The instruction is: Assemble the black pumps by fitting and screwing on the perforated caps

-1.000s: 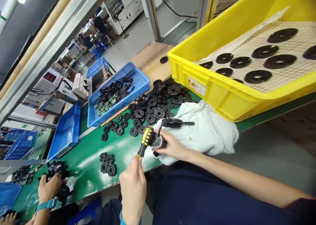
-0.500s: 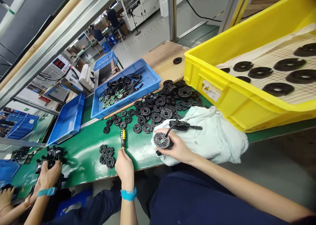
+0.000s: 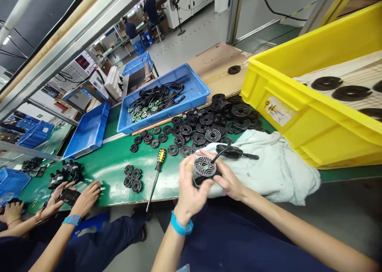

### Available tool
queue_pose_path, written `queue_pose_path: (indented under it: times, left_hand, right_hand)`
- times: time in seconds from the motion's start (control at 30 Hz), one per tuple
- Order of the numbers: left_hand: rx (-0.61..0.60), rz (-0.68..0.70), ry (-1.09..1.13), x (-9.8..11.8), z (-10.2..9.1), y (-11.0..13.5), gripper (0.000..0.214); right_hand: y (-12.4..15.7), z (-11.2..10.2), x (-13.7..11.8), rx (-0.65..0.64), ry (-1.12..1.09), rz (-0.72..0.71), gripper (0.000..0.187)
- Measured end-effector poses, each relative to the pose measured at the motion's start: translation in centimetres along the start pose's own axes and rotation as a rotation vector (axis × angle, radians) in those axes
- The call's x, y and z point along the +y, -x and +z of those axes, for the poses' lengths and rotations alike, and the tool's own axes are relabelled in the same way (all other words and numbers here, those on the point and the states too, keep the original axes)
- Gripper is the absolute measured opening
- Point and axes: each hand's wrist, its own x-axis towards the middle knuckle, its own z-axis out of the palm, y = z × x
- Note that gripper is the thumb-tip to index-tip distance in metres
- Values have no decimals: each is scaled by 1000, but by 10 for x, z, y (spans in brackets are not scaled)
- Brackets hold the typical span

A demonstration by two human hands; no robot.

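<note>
Both of my hands hold one round black slotted disc (image 3: 205, 167) just above the front edge of the green bench mat (image 3: 113, 164). My left hand (image 3: 188, 192) grips its left and underside; a blue wristband is on that wrist. My right hand (image 3: 229, 177) pinches its right side, and a thin black wire runs from the disc over a white cloth (image 3: 274, 164). A yellow-and-black-handled screwdriver (image 3: 156, 172) lies free on the mat, left of my hands. A heap of like black discs (image 3: 205, 126) sits behind.
A yellow crate (image 3: 313, 116) with black rings on cardboard stands at the right. A blue tray (image 3: 191, 92) of wired parts and an empty blue tray (image 3: 86, 132) lie behind. Three stacked discs (image 3: 133, 178) sit on the mat. A co-worker's hands (image 3: 74, 198) handle black parts at the left.
My left hand put the screwdriver down on the mat, let go of it and came right onto the disc. The view shifted left. The co-worker's hands opened over their parts.
</note>
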Motion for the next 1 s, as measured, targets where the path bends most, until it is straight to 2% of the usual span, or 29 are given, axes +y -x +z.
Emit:
queue_pose_path:
  times: [0.07, 0.13, 0.27, 0.37, 0.47, 0.57, 0.63, 0.77, 0.9, 1.0]
  left_hand:
    - [-42, 97, 129, 1, 17, -6, 67]
    - [9, 166, 154, -4, 26, -11, 62]
    - [71, 247, 166, -14, 32, -9, 64]
    - [100, 271, 171, -16, 34, -3, 64]
    - [141, 192, 223, -15, 38, 2, 68]
    - [141, 77, 236, -13, 40, 2, 81]
    - [98, 45, 214, -10, 41, 1, 75]
    - [-2, -26, 256, -2, 37, -5, 46]
    - [-169, -135, 485, 2, 27, -11, 53]
    - [-165, -312, 571, -3, 21, -10, 58]
  right_hand:
    - [0, -3, -4, 2, -87, 45, 73]
    - [0, -7, -11, 39, -182, 117, 69]
    - [-9, -12, -34, 200, -375, 234, 52]
    - [-19, -15, -51, 275, -361, 253, 34]
    - [-25, -18, -60, 264, -271, 221, 34]
    - [-24, -20, -60, 226, -253, 202, 36]
    - [-19, -19, -56, 166, -257, 214, 38]
    - [-7, -11, -47, 64, -220, 230, 47]
    - [-6, -4, -40, 47, -229, 190, 50]
    - [-10, -4, -40, 20, -184, 162, 50]
